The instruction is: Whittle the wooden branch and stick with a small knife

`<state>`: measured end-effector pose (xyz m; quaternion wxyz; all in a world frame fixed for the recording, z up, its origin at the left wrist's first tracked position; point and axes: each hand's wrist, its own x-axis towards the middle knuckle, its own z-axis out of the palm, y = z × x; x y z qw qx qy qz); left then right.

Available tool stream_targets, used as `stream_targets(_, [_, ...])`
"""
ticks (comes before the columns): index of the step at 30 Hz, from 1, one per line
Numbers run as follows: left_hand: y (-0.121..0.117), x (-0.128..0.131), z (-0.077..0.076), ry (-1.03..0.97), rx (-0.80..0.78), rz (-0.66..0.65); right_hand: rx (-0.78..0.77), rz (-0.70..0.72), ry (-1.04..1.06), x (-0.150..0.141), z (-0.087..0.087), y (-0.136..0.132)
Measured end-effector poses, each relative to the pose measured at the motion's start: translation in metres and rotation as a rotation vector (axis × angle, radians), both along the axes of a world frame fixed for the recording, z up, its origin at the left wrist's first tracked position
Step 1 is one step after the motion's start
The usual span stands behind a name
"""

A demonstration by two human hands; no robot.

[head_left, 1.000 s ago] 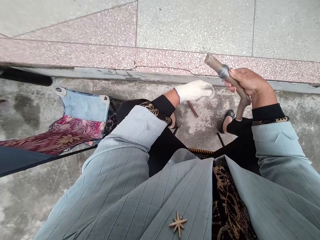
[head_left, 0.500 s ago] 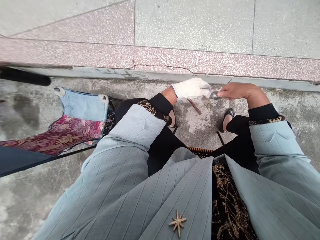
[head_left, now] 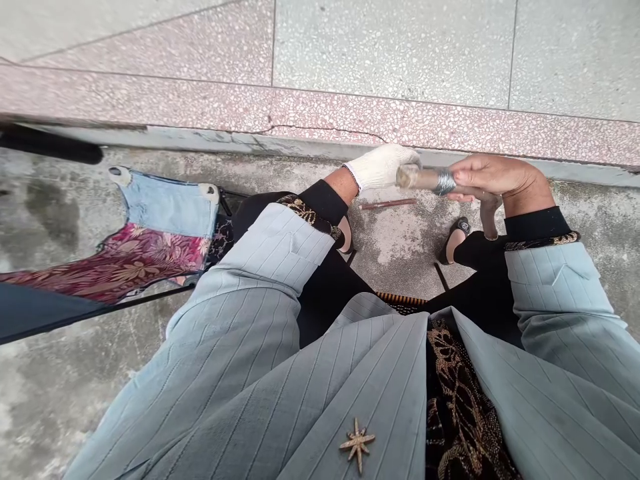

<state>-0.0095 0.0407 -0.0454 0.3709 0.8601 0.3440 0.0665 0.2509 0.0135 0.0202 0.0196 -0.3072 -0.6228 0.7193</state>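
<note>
A pale wooden stick (head_left: pixel 423 179), blurred by motion, spans the space between my hands. Silvery wire (head_left: pixel 445 181) is coiled tightly round it. My right hand (head_left: pixel 483 177), bare, is closed on the stick just beside the coil, and a bent wooden end (head_left: pixel 490 217) hangs below this hand. My left hand (head_left: pixel 385 167), in a white knitted glove, has its fingers curled at the stick's left end; their exact grip is partly hidden. Below the glove shows a thin reddish-brown rod (head_left: pixel 387 204); whether the left hand holds it I cannot tell.
Beyond my hands runs a cracked pinkish terrazzo ledge (head_left: pixel 320 113). A folding chair with floral and denim fabric (head_left: pixel 165 213) stands to the left on concrete, near a dark bar (head_left: pixel 55 143). My shoes (head_left: pixel 457 237) rest on the concrete below.
My right hand has moved slightly right and the wooden stick now shows much more of its length. The reddish-brown rod has gone from slanting to nearly level.
</note>
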Motion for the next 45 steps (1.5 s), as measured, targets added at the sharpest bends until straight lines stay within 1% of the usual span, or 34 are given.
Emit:
stream_targets(2, [-0.001, -0.001, 0.004, 0.029, -0.02, 0.051, -0.015, 0.103, -0.078, -0.004, -0.001, 0.0])
stream_targets(5, [-0.005, -0.003, 0.017, 0.01, -0.06, 0.085, -0.019, 0.225, -0.227, -0.012, -0.008, 0.0])
stream_targets(7, [-0.008, -0.002, 0.026, -0.004, -0.078, 0.069, 0.033, 0.258, -0.363, -0.015, -0.016, 0.001])
stream_targets(8, [-0.01, -0.002, 0.029, -0.003, -0.092, 0.058, 0.077, 0.242, -0.454, -0.015, -0.02, 0.003])
stream_targets(9, [-0.011, -0.002, 0.032, 0.001, -0.107, 0.048, 0.13, 0.2, -0.551, -0.015, -0.024, 0.005])
stream_targets(11, [-0.012, -0.001, 0.034, 0.001, -0.139, 0.036, 0.241, 0.037, -0.704, -0.013, -0.028, 0.009])
stream_targets(12, [-0.012, -0.001, 0.034, -0.007, -0.156, 0.032, 0.283, -0.067, -0.733, -0.012, -0.028, 0.011])
stream_targets(13, [-0.012, -0.002, 0.032, -0.02, -0.175, 0.028, 0.302, -0.174, -0.718, -0.01, -0.027, 0.012])
stream_targets(14, [-0.012, -0.002, 0.031, -0.035, -0.193, 0.025, 0.292, -0.275, -0.66, -0.009, -0.025, 0.012])
stream_targets(16, [-0.012, -0.004, 0.027, -0.062, -0.218, 0.021, 0.192, -0.447, -0.46, -0.007, -0.02, 0.011])
stream_targets(18, [-0.011, -0.005, 0.023, -0.08, -0.22, 0.019, 0.051, -0.525, -0.238, -0.008, -0.015, 0.008])
stream_targets(19, [-0.011, -0.005, 0.021, -0.083, -0.217, 0.018, -0.004, -0.524, -0.147, -0.008, -0.013, 0.006])
stream_targets(20, [-0.011, -0.005, 0.02, -0.081, -0.214, 0.018, -0.043, -0.501, -0.073, -0.009, -0.012, 0.004])
stream_targets(22, [-0.011, -0.003, 0.018, -0.07, -0.212, 0.023, -0.07, -0.432, 0.023, -0.009, -0.012, 0.002])
stream_targets(24, [-0.01, -0.001, 0.015, -0.053, -0.215, 0.03, -0.056, -0.374, 0.073, -0.009, -0.011, 0.0])
stream_targets(26, [-0.008, 0.002, 0.012, -0.043, -0.222, 0.015, -0.021, -0.286, 0.065, -0.009, -0.009, 0.0])
stream_targets(29, [-0.006, 0.002, 0.008, -0.011, -0.22, -0.05, 0.005, -0.078, -0.028, -0.009, -0.006, 0.0])
stream_targets(32, [-0.005, -0.002, 0.012, 0.033, -0.172, -0.091, 0.011, 0.112, -0.165, -0.011, -0.008, 0.0])
stream_targets(34, [-0.006, -0.003, 0.017, 0.069, -0.137, -0.087, 0.04, 0.177, -0.276, -0.011, -0.014, 0.002])
stream_targets(36, [-0.007, -0.003, 0.021, 0.108, -0.121, -0.071, 0.096, 0.187, -0.4, -0.009, -0.024, 0.006])
stream_targets(38, [-0.009, -0.001, 0.025, 0.129, -0.13, -0.052, 0.187, 0.138, -0.52, -0.006, -0.033, 0.011])
stream_targets(39, [-0.01, 0.0, 0.027, 0.132, -0.144, -0.041, 0.244, 0.091, -0.569, -0.004, -0.036, 0.013])
stream_targets(41, [-0.013, 0.0, 0.03, 0.118, -0.182, -0.014, 0.345, -0.06, -0.614, -0.003, -0.037, 0.015])
stream_targets(42, [-0.014, 0.001, 0.032, 0.102, -0.204, -0.001, 0.363, -0.162, -0.603, -0.003, -0.036, 0.015])
stream_targets(43, [-0.016, 0.0, 0.034, 0.081, -0.227, 0.009, 0.346, -0.279, -0.573, -0.003, -0.032, 0.015])
stream_targets(45, [-0.018, 0.0, 0.036, 0.036, -0.273, 0.016, 0.217, -0.52, -0.445, -0.005, -0.021, 0.012])
